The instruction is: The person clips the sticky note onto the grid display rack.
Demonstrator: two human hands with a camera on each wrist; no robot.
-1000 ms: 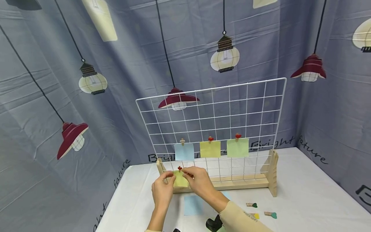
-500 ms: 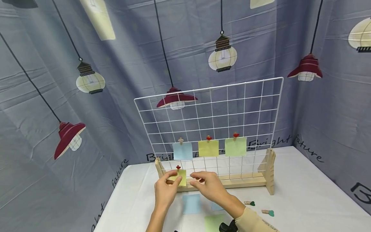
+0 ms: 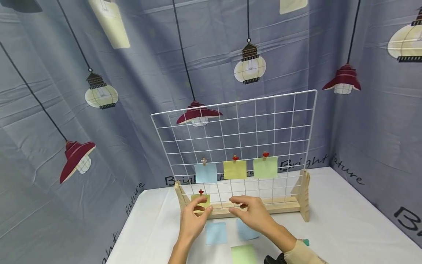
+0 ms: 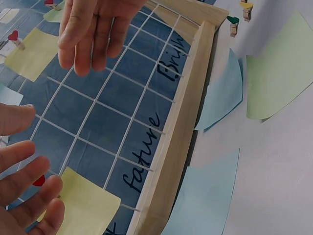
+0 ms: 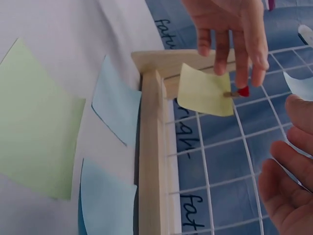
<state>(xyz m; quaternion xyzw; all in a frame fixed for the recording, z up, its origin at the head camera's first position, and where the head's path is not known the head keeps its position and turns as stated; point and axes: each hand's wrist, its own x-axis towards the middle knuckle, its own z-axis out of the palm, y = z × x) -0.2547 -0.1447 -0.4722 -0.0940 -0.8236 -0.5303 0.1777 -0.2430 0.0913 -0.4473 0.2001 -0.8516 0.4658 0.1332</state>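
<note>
A yellow sticky note (image 3: 204, 198) hangs low at the left of the white wire grid (image 3: 234, 103), under a small clothespin with a red heart (image 3: 201, 191). My left hand (image 3: 195, 220) is just in front of that note, fingers loosely bent and apart from the thumb, holding nothing. To its right, my right hand (image 3: 252, 213) hovers before the lower grid with a gap between thumb and fingers and nothing in it. Higher up, a blue note (image 3: 206, 173), a second yellow note (image 3: 235, 170) and a green note (image 3: 265, 168) hang in a row from heart clothespins.
Two blue sticky notes (image 3: 216, 234) and a green one (image 3: 244, 253) lie on the white table before the wooden base (image 3: 283, 208). Loose clothespins (image 4: 233, 28) with coloured hearts lie to the right. Behind the grid hangs a lamp-patterned curtain (image 3: 132, 146).
Both hands have let go at the lower yellow note, which stays hanging from its clothespin. My right hand has moved away to the right; my left has shifted slightly right and down.
</note>
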